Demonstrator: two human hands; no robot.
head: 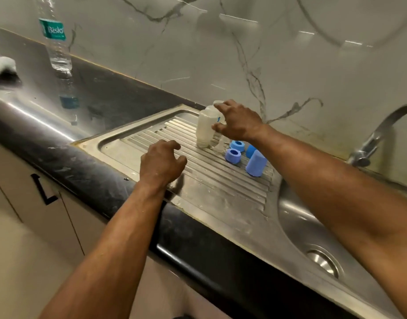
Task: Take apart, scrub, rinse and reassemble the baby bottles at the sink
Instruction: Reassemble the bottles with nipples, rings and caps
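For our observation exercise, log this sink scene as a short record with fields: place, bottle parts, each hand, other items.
place: ribbed steel drainboard beside the sink basin
bottle bodies: translucent, upright
blue parts: two rings, one tall cap, another partly hidden
right hand: fingers around a bottle body
left hand: loosely curled, holds nothing
other: water bottle, tap

Bottle bodies point(204, 130) on drainboard point(151, 134), caps point(256, 163) right, basin point(312, 226) beyond.
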